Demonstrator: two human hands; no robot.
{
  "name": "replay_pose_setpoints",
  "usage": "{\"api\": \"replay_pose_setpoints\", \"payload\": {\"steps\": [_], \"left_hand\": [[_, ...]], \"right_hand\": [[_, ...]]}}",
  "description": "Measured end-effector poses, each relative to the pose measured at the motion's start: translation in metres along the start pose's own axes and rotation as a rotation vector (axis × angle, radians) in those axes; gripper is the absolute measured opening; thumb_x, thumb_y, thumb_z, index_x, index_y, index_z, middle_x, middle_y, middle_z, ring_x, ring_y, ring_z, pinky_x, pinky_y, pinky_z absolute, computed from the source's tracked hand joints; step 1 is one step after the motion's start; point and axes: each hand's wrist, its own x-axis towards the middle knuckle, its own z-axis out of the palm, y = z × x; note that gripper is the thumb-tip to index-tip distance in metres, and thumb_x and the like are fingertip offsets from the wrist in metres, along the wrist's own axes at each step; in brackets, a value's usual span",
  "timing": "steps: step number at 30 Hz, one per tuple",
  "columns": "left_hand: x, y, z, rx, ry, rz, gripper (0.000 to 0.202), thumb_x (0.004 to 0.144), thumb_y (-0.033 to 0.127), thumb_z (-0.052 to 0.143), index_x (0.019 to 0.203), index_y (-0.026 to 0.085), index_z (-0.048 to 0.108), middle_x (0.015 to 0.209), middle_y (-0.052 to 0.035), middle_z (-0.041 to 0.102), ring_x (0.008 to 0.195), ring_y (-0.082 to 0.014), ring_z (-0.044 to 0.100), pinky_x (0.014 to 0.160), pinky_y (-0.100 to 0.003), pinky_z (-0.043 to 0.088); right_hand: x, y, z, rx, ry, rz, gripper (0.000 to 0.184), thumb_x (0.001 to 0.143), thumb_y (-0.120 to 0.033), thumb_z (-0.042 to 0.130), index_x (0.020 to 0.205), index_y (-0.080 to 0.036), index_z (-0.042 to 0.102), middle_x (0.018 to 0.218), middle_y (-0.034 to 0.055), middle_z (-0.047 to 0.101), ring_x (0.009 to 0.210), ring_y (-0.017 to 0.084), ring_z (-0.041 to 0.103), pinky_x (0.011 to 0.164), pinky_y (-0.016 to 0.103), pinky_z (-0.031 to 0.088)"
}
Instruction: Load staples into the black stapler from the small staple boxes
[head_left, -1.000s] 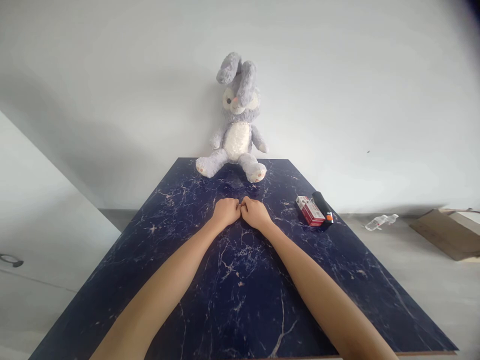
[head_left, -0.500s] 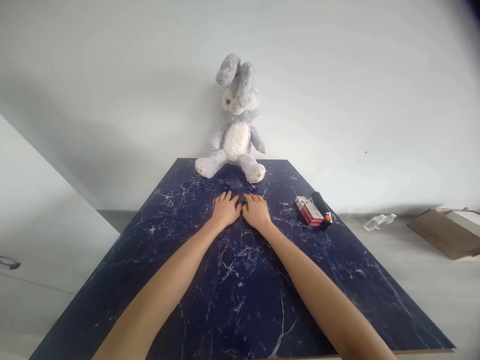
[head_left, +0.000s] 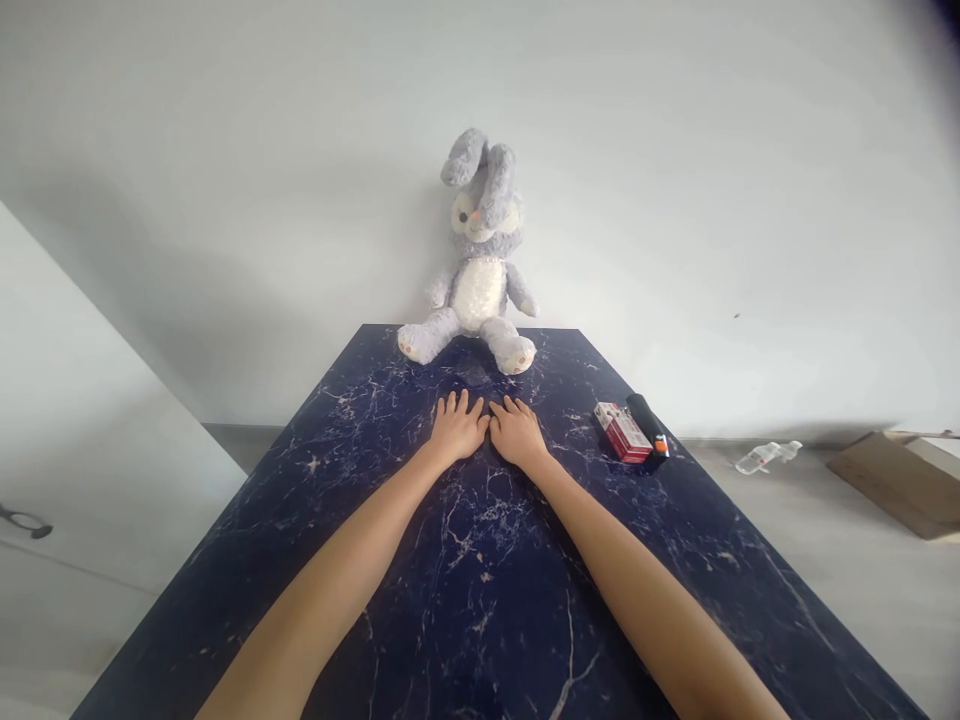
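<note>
My left hand (head_left: pixel 459 428) lies palm down on the dark blue marbled tabletop (head_left: pixel 480 580), fingers spread and pointing away from me. Beside it my right hand (head_left: pixel 517 432) rests the same way, its fingers stretched out; the two thumbs nearly meet. Neither hand holds anything. Just beyond the fingertips a grey plush rabbit (head_left: pixel 480 290) with a white belly sits at the table's far edge, leaning against the wall. One of its ears flops over its face.
Right of my hands lie a red and white box (head_left: pixel 624 434) and a black cylindrical item (head_left: pixel 646 425) with an orange mark. On the floor at right are clear plastic bottles (head_left: pixel 766 457) and a cardboard box (head_left: pixel 892 480). A dark looped object (head_left: pixel 26 522) shows at far left.
The view has tilted slightly, so everything sits a little lower and further right. My left hand's fingers have spread wider. The rabbit and the items at right stay in place.
</note>
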Motion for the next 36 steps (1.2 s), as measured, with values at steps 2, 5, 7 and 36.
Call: {"api": "replay_pose_setpoints", "payload": {"steps": [2,5,7,36], "left_hand": [[0.0001,-0.0002,-0.0005,-0.017,-0.003,-0.009,0.066,0.1,0.056,0.013,0.154,0.025,0.035,0.164,-0.0087,0.025,0.151,-0.0369,0.016,0.12,-0.058,0.014],[0.0002,-0.0002,-0.0004,-0.022,-0.007,-0.01,0.068,0.099,0.057,0.011,0.155,0.025,0.034,0.164,-0.0087,0.024,0.151,-0.0361,0.015,0.12,-0.057,0.014],[0.0004,-0.0004,0.0002,-0.013,-0.006,-0.006,0.068,0.099,0.056,0.011,0.155,0.024,0.034,0.164,-0.009,0.024,0.151,-0.0362,0.016,0.12,-0.057,0.013],[0.0008,-0.0014,0.0018,-0.008,0.021,-0.003,0.068,0.1,0.057,0.011,0.153,0.024,0.037,0.163,-0.0095,0.026,0.15,-0.0357,0.021,0.12,-0.055,0.015]], "right_hand": [[-0.0002,-0.0004,-0.001,0.003,0.0,-0.003,0.047,0.1,-0.03,0.034,0.143,-0.02,0.052,0.15,0.0148,0.046,0.14,0.034,0.037,0.111,0.048,0.029],[-0.0001,-0.0004,-0.0014,0.011,-0.003,-0.009,0.047,0.1,-0.031,0.034,0.143,-0.02,0.052,0.15,0.0151,0.046,0.139,0.034,0.037,0.111,0.048,0.029],[0.0002,-0.0002,-0.001,0.012,-0.006,-0.011,0.047,0.101,-0.031,0.034,0.143,-0.02,0.052,0.15,0.0152,0.046,0.139,0.034,0.037,0.11,0.048,0.029],[-0.0001,0.0004,-0.0003,0.017,0.004,-0.014,0.046,0.1,-0.032,0.034,0.14,-0.018,0.054,0.149,0.0151,0.047,0.138,0.034,0.038,0.111,0.047,0.029]]}}
